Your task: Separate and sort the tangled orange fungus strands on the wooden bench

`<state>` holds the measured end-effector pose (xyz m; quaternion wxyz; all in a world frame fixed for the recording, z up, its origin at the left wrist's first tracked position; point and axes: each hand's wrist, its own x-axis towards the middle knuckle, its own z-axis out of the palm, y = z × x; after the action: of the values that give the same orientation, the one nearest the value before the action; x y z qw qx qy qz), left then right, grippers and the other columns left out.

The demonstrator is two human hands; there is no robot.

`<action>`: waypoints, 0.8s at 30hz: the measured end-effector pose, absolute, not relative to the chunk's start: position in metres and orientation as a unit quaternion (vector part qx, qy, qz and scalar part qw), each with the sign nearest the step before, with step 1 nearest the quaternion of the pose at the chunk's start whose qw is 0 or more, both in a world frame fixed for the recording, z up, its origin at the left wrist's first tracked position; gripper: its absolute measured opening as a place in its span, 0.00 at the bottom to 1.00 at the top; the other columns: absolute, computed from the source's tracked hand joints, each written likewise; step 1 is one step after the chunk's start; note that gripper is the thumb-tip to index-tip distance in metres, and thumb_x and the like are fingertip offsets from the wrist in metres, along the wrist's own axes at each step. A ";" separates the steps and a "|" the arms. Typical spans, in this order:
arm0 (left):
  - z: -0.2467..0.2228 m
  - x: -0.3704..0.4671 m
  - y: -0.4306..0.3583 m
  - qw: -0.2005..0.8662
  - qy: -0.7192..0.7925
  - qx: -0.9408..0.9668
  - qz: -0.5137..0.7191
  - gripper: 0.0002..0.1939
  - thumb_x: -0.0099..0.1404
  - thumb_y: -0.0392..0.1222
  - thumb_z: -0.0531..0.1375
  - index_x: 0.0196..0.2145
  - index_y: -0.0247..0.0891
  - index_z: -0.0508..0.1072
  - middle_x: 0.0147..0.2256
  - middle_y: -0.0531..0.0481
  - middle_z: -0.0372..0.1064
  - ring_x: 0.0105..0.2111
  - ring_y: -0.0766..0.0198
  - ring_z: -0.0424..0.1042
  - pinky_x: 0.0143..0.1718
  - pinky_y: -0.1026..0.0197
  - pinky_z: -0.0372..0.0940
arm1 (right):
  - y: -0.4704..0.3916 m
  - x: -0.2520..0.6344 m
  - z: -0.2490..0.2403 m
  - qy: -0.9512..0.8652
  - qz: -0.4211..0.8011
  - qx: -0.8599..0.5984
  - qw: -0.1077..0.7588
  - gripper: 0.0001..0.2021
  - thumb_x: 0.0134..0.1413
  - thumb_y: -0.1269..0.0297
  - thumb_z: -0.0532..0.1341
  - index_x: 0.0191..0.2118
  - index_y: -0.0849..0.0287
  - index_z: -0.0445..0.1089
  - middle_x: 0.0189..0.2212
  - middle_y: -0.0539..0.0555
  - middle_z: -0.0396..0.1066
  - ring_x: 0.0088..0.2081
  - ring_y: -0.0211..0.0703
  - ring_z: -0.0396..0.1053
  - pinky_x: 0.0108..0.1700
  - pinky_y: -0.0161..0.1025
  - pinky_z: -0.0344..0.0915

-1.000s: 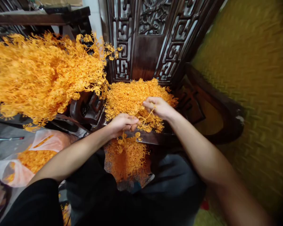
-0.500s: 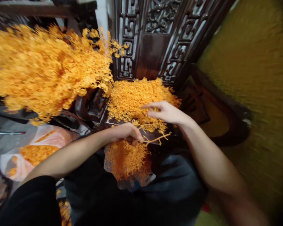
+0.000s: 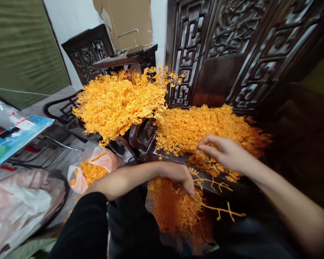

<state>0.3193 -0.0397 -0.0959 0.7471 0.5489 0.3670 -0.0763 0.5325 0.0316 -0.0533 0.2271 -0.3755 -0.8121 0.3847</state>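
My left hand [image 3: 184, 180], bent down at the wrist, is closed on thin yellow branched stems [image 3: 221, 209] that stick out to the right, mostly bare. Under it a mass of fine orange sprigs [image 3: 175, 207] fills a container between my knees. My right hand [image 3: 223, 151] is over the front of a wide heap of orange sprigs [image 3: 194, 126] on a dark wooden seat [image 3: 164, 155]. Its thumb and forefinger curve together at the tips; whatever is between them cannot be made out.
A second tall orange heap [image 3: 121, 104] rises at the left, by the chair's arm. A plastic bag with orange pieces [image 3: 93, 172] stands on the floor below it. Carved wooden panels [image 3: 209, 77] back the seat. Further left are a blue-topped table [image 3: 40, 126] and a large plastic bag [image 3: 24, 205].
The view has swung left, showing more of the room. My right hand's fingers have drawn together over the heap. The left hand still grips the stems, which now point lower right.
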 end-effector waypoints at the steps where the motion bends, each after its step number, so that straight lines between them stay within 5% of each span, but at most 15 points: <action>1: -0.096 0.320 -0.038 0.745 0.372 0.550 -0.074 0.08 0.58 0.44 0.69 0.27 0.37 0.81 0.19 0.50 0.72 0.19 0.68 0.64 0.23 0.65 0.54 | 0.024 0.522 -0.055 -0.836 0.379 -0.338 0.207 0.19 0.66 0.46 0.56 0.39 0.56 0.75 0.34 0.57 0.78 0.32 0.45 0.74 0.37 0.42 0.69; 5: -0.096 0.320 -0.034 0.744 0.378 0.546 -0.067 0.07 0.59 0.41 0.67 0.26 0.36 0.81 0.18 0.49 0.72 0.19 0.67 0.62 0.23 0.63 0.53 | 0.010 0.501 -0.063 -0.891 0.338 -0.251 0.172 0.18 0.67 0.47 0.58 0.45 0.53 0.79 0.44 0.57 0.79 0.45 0.50 0.77 0.49 0.45 0.70; 11: -0.092 0.318 -0.038 0.728 0.390 0.560 -0.063 0.07 0.60 0.40 0.66 0.27 0.36 0.80 0.19 0.49 0.72 0.22 0.65 0.65 0.26 0.62 0.54 | 0.013 0.510 -0.057 -0.907 0.329 -0.223 0.139 0.19 0.69 0.51 0.58 0.32 0.57 0.77 0.32 0.56 0.75 0.35 0.44 0.72 0.39 0.42 0.66; 15: -0.090 0.317 -0.037 0.708 0.400 0.582 -0.021 0.08 0.59 0.43 0.66 0.29 0.35 0.81 0.18 0.51 0.70 0.20 0.68 0.62 0.26 0.62 0.51 | 0.014 0.518 -0.049 -0.903 0.338 -0.238 0.118 0.13 0.63 0.52 0.65 0.40 0.58 0.78 0.38 0.56 0.77 0.40 0.45 0.73 0.44 0.41 0.66; 18: -0.087 0.318 -0.036 0.693 0.394 0.604 -0.014 0.09 0.60 0.44 0.66 0.29 0.35 0.80 0.18 0.52 0.69 0.20 0.68 0.61 0.26 0.63 0.51 | 0.014 0.522 -0.049 -0.911 0.340 -0.211 0.099 0.12 0.65 0.55 0.64 0.35 0.58 0.77 0.35 0.55 0.76 0.37 0.43 0.72 0.43 0.40 0.64; 24: -0.085 0.318 -0.046 0.656 0.378 0.651 -0.055 0.09 0.62 0.44 0.65 0.30 0.36 0.80 0.21 0.50 0.73 0.23 0.66 0.67 0.28 0.63 0.57 | 0.044 0.549 -0.049 -0.836 0.252 -0.340 0.349 0.14 0.66 0.55 0.60 0.31 0.58 0.71 0.30 0.54 0.71 0.34 0.44 0.68 0.41 0.42 0.62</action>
<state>0.3182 -0.0458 -0.0847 0.6562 0.6511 0.3775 -0.0551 0.5494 0.0443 -0.0493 0.3492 -0.3402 -0.8361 0.2517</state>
